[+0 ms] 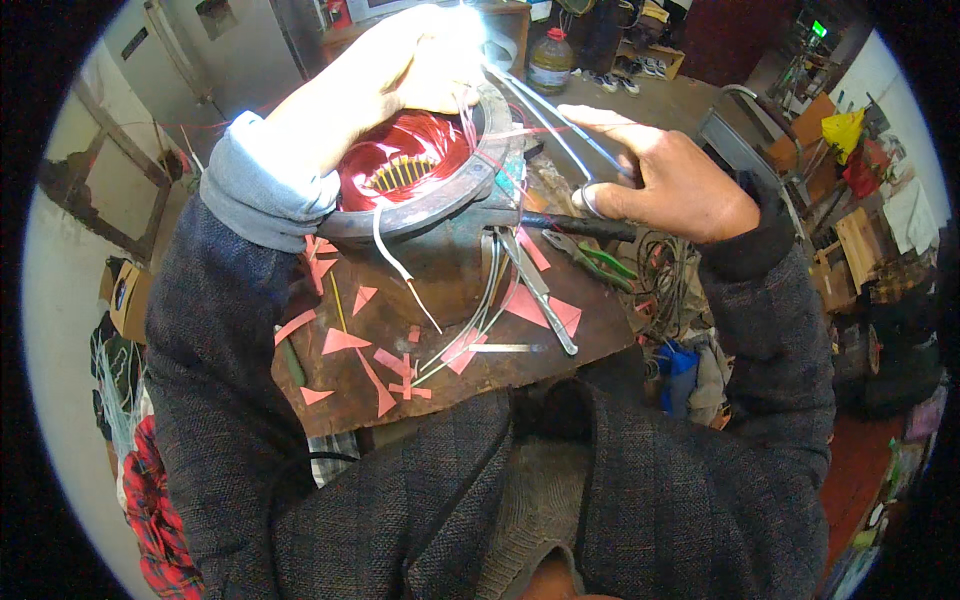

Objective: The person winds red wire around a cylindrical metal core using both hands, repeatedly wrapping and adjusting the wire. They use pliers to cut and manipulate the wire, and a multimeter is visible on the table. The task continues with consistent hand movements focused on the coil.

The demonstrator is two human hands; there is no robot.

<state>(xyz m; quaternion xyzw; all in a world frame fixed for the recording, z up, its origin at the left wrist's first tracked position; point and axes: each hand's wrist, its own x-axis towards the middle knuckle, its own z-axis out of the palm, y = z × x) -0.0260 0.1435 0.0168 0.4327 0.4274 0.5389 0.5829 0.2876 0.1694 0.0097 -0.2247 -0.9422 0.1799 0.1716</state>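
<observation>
An open motor stator point(425, 213) with red copper windings point(436, 141) sits on a brown, worn bench top point(470, 385). My left hand point(390, 90), bright with glare, is bent over the stator's far rim, its fingers closed near white sleeving and thin red wires; what they grip is unclear. My right hand point(670, 185) is closed on long silver scissors point(560, 132), which point up-left toward my left fingertips; the blade tips are lost in glare. A white sleeved lead point(395, 255) hangs over the stator's front.
Pink paper scraps point(340, 340), metal tools point(545, 310) and green-handled pliers point(605, 265) lie on the bench around a dark bar point(570, 225). Coiled cables point(665, 280) lie at the right, a large bottle point(550, 65) stands behind, and a cardboard box point(130, 300) is at left.
</observation>
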